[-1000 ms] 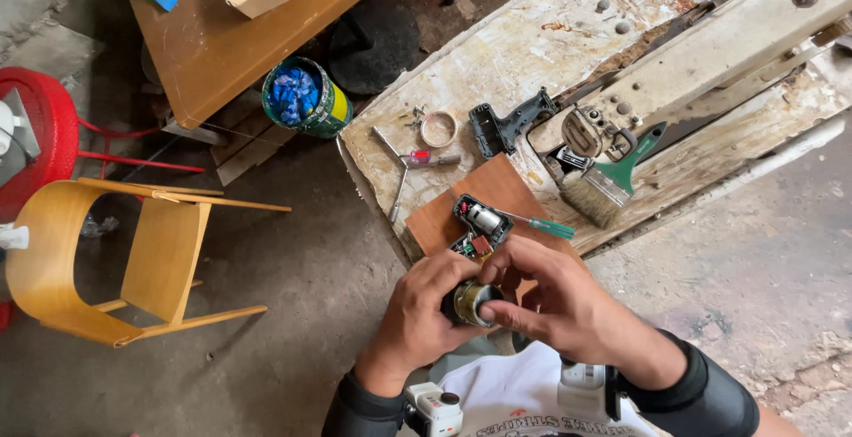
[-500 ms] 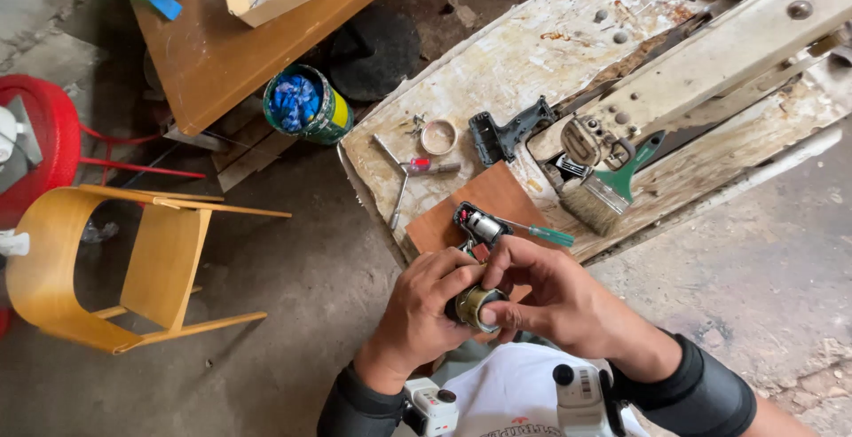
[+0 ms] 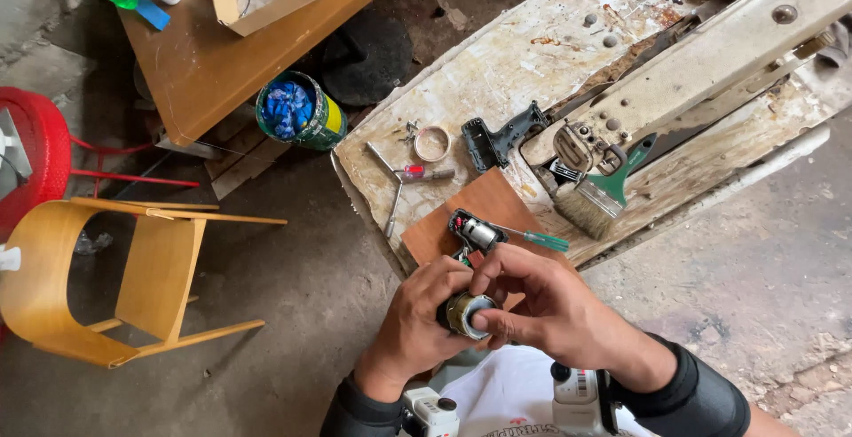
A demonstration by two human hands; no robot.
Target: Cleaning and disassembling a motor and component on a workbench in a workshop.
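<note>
Hands meet at near centre, just off the near edge of the worktop [image 3: 532, 55]. Left hand [image 3: 417, 322] is wrapped round a short round metal part [image 3: 468, 312], fingers closed on its dark body from the left side. Right hand [image 3: 550, 308] comes in from the right, thumb and fingertips pinched on the part's shiny open rim. So both grips are closed on the same piece, left one carrying it, right one working the end

Key relation: the part's axis looks to run near-to-far and a bit up toward the camera, open end facing the person. Right fingertips sit on that open end, left palm is behind and under it. Right hand is the nearer one to the rim, left to the body. What is inside the bore is too small to tell

Just beyond the hands, on a brown board [image 3: 479, 215] lying on the worktop: a small motor-like assembly [image 3: 474, 231], touching or nearly touching a green-handled screwdriver [image 3: 532, 237] whose shaft runs left-right. Farther off: red-handled screwdriver [image 3: 417, 173], metal ring [image 3: 432, 143], black housing piece [image 3: 501, 135], paintbrush [image 3: 599, 196] with green handle at right. All are apart from the hands
</note>
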